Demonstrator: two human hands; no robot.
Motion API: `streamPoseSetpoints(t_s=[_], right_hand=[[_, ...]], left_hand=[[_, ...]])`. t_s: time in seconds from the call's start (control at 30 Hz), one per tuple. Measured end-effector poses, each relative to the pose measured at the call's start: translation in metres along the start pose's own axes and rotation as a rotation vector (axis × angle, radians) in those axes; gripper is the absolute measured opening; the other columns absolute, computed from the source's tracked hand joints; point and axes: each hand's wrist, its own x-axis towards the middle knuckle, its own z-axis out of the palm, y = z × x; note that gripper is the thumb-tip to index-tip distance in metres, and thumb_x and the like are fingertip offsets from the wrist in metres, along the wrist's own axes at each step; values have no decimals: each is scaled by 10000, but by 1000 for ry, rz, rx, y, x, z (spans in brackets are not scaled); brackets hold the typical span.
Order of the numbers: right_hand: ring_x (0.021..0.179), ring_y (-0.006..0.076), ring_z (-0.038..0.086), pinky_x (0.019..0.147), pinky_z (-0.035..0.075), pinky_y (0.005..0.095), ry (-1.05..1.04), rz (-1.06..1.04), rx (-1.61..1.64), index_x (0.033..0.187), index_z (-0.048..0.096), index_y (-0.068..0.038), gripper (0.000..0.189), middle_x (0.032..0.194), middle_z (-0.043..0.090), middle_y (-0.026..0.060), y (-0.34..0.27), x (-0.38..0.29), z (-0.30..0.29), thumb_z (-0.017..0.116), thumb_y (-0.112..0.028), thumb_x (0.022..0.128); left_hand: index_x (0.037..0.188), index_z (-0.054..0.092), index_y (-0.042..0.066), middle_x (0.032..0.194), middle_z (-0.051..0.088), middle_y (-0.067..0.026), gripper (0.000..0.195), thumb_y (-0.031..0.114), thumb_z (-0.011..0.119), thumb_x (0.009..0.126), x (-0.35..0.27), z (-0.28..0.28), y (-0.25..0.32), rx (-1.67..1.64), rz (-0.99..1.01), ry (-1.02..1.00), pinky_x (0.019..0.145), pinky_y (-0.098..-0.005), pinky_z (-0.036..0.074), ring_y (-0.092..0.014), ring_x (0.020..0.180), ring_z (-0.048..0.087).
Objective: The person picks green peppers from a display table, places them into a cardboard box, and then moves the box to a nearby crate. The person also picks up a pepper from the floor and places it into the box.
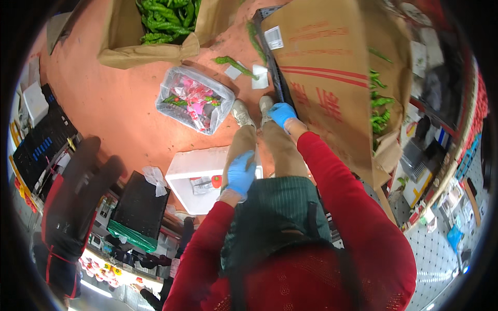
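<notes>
My left hand (240, 173), in a blue glove, rests on or just over my left thigh near the knee, with nothing seen in it. My right hand (283, 113), gloved too, is at the black rim (279, 79) beside a large brown paper liner with red print (330, 58); its fingertips are hidden, so a grip on the rim cannot be told. Behind that paper flap, long green peppers (380, 112) lie in the liner. More green peppers (169, 17) fill a second paper-lined container at the top. A bin with a clear plastic liner (165, 110) holds wrappers and some peppers.
A loose green pepper (235, 65) and white paper pieces (260, 77) lie on the reddish floor. A white foam box (186, 163) with a red pepper (216, 181) stands beside my left leg. Black crates (136, 206) and a person in dark clothes (70, 217) are at left.
</notes>
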Motion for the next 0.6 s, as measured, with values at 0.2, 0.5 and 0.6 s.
streamPoseSetpoints(t_s=[0.2,0.5,0.6], right_hand=[[890,382,610,774,504,428,14,-164,-190,866,664,-50,306,946,638,204,8,126,66,649,-346,787],[900,356,625,726,513,459,290,-328,-520,1121,533,-64,460,952,624,182,-16,305,157,673,-298,750],[918,382,594,744,494,474,303,-333,-328,1041,555,-60,356,1013,588,192,-15,316,165,657,-150,712]], left_hand=[[1151,603,42,1095,626,-171,340,137,649,828,107,81,-53,-86,53,133,884,-378,476,-319,1008,605],[1113,552,-13,961,607,-206,443,199,687,748,159,110,-54,-30,143,-8,757,-454,476,-376,867,592],[1206,525,10,1040,601,-190,541,130,711,712,171,99,-49,-54,91,-90,805,-428,475,-363,930,588]])
